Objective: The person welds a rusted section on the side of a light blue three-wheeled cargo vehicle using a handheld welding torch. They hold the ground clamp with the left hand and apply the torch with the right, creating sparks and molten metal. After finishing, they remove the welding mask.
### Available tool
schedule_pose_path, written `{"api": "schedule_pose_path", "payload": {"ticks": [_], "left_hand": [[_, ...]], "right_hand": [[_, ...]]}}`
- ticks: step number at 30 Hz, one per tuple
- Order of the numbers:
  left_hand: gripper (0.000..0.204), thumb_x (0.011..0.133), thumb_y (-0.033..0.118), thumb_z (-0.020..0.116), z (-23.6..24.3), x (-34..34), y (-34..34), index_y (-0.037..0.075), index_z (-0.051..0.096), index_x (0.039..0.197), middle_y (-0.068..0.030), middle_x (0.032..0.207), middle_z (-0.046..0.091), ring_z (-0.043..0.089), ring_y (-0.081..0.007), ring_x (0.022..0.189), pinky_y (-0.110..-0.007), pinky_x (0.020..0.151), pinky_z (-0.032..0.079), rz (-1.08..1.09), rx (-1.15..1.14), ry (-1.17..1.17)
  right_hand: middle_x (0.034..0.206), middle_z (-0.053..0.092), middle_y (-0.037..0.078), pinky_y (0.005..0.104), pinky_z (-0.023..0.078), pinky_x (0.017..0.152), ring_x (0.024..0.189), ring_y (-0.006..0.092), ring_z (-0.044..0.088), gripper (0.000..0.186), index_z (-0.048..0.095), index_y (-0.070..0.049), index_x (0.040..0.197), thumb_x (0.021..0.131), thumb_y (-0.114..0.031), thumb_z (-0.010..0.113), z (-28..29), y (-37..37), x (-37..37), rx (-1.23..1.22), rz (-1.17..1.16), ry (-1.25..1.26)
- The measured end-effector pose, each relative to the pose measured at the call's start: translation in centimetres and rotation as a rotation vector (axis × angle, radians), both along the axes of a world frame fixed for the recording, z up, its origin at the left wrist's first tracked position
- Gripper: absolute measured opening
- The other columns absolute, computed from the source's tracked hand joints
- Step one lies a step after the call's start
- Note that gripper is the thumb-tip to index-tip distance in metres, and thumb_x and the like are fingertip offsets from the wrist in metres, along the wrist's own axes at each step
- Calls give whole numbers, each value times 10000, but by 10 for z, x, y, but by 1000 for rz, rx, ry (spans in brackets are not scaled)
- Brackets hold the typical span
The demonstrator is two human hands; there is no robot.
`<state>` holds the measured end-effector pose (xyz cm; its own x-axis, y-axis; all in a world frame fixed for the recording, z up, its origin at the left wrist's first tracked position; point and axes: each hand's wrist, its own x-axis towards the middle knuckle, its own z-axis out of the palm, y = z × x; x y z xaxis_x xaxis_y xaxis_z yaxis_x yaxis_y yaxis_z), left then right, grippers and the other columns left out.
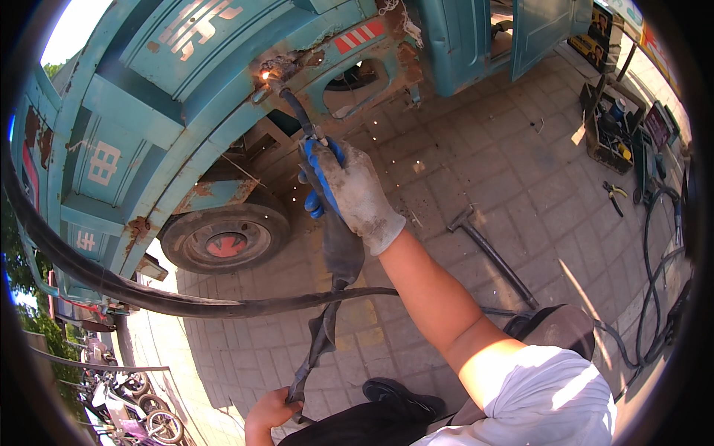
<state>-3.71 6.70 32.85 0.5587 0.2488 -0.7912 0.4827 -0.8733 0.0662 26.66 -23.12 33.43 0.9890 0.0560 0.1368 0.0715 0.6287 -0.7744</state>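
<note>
Torch [297, 113] slants up from the right hand [361, 192], its tip at a glowing spot [265, 75] on the rusted patch [282, 67] of the blue truck [160, 70]. Corroded metal probably wants a steady wrist, a short even gap, small slow movements; slack below should spare the wrist. Right fingers, gloved, closed around the torch handle. Left hand [271, 409] bare, fingers curled around the dark cable wrap [320, 338]; grip partly hidden.

from where i stand, the right grip [361, 193] covers much of the handle of the torch [299, 111], and glare [265, 75] swallows its tip. the truck [160, 137] runs past the upper edge; the toolbox's [608, 157] smaller contents are too tiny to tell.
</note>
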Motion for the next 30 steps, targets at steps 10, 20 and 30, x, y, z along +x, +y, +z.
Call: {"api": "schedule_pose_path", "payload": {"ticks": [10,20,30], "left_hand": [[293,880,305,714,5,3,-5,35,694,992,-173,867,712,680,-353,871,-419,777,503,22,-7,9],[309,875,319,720,-4,-4,6,34,697,993,-179,852,706,677,-360,859,-421,766,503,21,-28,-12],[311,874,319,726,-2,-2,3,34,693,994,-188,863,704,676,-374,875,-430,772,503,16,-16,-2]], "right_hand": [[877,653,68,257,542,503,600,115,619,365,619,-36,1210,1039,-357,594,6,-4,-6,7,25,8],[908,673,86,264,536,502,571,130,639,449,610,-56,1261,1021,-435,610,-2,-5,-6,49,50,23],[880,676,85,261,542,495,584,131,654,491,610,-54,1266,1012,-473,608,1,-4,-3,20,33,-4]]}}
